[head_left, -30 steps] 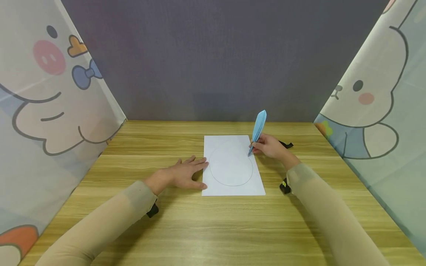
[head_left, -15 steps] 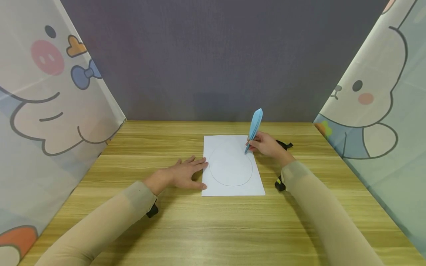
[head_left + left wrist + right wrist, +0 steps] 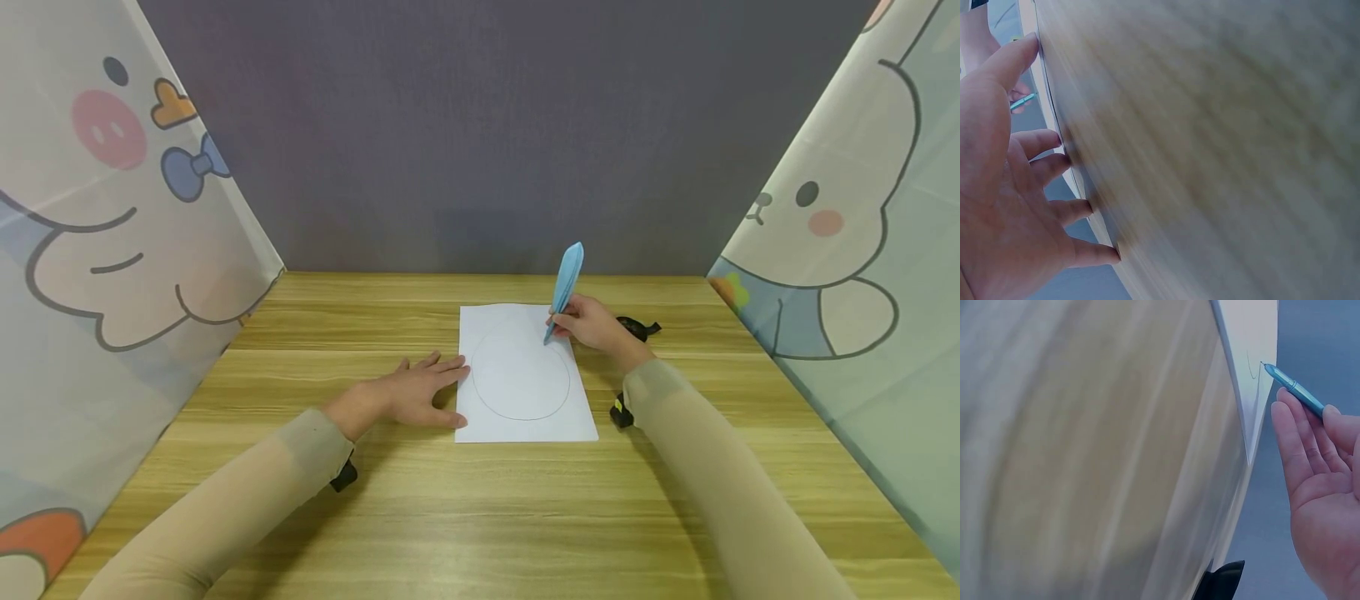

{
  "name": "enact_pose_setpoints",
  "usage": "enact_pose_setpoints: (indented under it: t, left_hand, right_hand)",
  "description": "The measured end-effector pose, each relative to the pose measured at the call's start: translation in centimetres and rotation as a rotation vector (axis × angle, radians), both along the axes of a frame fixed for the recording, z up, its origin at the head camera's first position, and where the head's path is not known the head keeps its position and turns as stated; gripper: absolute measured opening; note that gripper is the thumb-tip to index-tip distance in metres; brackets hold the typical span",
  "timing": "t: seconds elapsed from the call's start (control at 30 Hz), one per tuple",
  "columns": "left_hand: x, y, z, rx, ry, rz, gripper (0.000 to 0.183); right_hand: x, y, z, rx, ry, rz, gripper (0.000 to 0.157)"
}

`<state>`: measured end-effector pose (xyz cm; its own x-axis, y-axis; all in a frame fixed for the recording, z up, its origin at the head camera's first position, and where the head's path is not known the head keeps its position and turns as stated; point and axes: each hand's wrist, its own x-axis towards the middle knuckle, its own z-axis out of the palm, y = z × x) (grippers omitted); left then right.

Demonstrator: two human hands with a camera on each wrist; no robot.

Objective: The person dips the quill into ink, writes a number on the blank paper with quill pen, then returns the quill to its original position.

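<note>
In the head view a sheet of white paper (image 3: 517, 392) lies on the wooden table, bearing a thin, roughly round drawn outline. My right hand (image 3: 596, 323) pinches a light-blue feather pen (image 3: 567, 275) between thumb and fingers. The pen leans with its tip at the paper's upper right, by the outline's top; the right wrist view shows that pen (image 3: 1294, 389) meeting the sheet. My left hand (image 3: 416, 393) lies with spread fingers, fingertips and thumb resting on the paper's left edge. In the left wrist view these fingers (image 3: 1054, 169) press along that edge.
A black object with a short tail (image 3: 637, 327) lies on the table behind my right wrist, partly hidden. Black wrist devices hang under both sleeves. A dark grey wall (image 3: 480, 150) stands at the back, with cartoon-printed cloths (image 3: 150, 242) on both sides.
My right hand has moved left and slightly up across the paper with the feather pen, uncovering more of the black object. The left hand has stayed in place.
</note>
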<state>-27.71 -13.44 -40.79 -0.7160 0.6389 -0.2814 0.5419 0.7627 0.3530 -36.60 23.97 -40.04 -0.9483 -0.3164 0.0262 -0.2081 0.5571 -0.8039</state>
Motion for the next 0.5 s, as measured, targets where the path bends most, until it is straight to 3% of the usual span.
enact_pose_setpoints:
  t: [0.23,0.5]
  left_hand:
    - [0.0,0.0,0.0,0.0,0.002,-0.001,0.099]
    - [0.0,0.0,0.0,-0.002,0.005,-0.002,0.099]
  right_hand:
    - [-0.2,-0.8,0.0,0.023,0.029,0.003,0.034]
    - [-0.4,-1.5,0.1,-0.01,-0.002,0.004,0.031]
